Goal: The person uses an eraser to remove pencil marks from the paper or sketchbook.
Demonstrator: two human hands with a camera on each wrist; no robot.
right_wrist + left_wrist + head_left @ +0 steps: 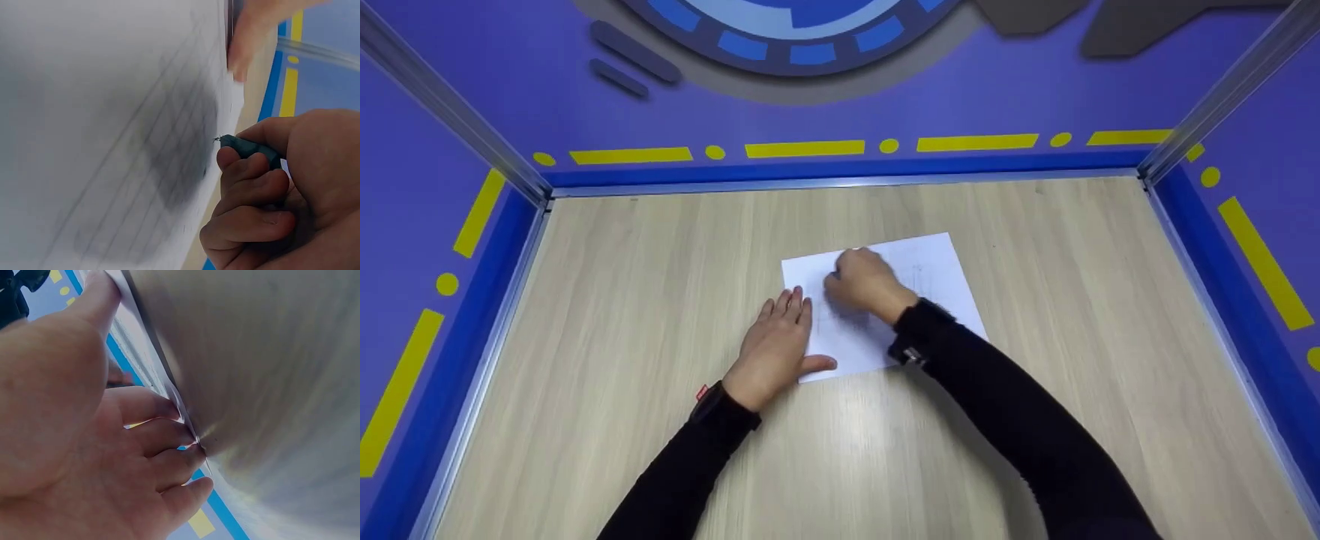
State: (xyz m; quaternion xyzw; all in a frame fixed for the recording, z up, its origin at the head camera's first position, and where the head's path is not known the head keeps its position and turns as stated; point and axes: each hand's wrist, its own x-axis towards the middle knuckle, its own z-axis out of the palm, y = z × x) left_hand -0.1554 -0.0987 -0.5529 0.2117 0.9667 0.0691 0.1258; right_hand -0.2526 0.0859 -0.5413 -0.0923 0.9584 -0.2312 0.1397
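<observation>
A white sheet of paper (949, 277) lies slightly turned on the wooden table. Ruled pencil lines (126, 126) run across it, several of them parallel, seen in the right wrist view. My right hand (866, 279) pinches a small dark green eraser (250, 149) over the sheet's left half, with dark crumbs clinging to its tip. On the sheet's left edge rests my left hand (776, 341), fingers extended and thumb spread along the lower corner. The left wrist view shows its fingertips (194, 455) right at the paper's edge.
Purple-blue panels (840, 124) with yellow dashes and dots rise behind the table and at both sides. Metal rails (840, 182) border the wooden tabletop (660, 247). Black sleeves (1005, 405) cover both forearms, and the right forearm crosses the sheet's lower right corner.
</observation>
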